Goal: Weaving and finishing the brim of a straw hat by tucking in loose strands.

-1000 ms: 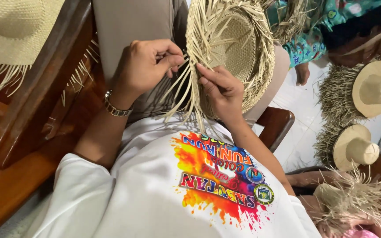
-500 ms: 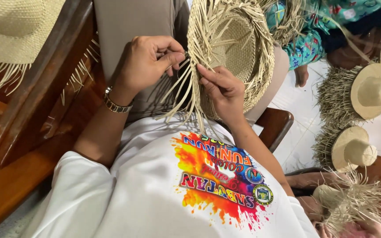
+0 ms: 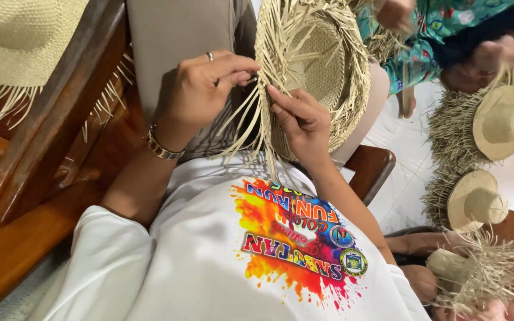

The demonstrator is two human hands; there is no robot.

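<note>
Nearest, a white printed T-shirt over the lap. Above it, left hand pinched shut on loose straw strands; right hand half closed, fingertips pressing the brim edge of the unfinished straw hat held upright over the knees. Best done by keeping strands taut, flat, tucked tight. Farther right, finished straw hats on the floor.

The unfinished straw hat sits on my lap between my hands, my left hand at its left edge, my right hand just beside. A wooden armrest lies to my left with another hat behind it. Three more hats lie on the floor to my right.
</note>
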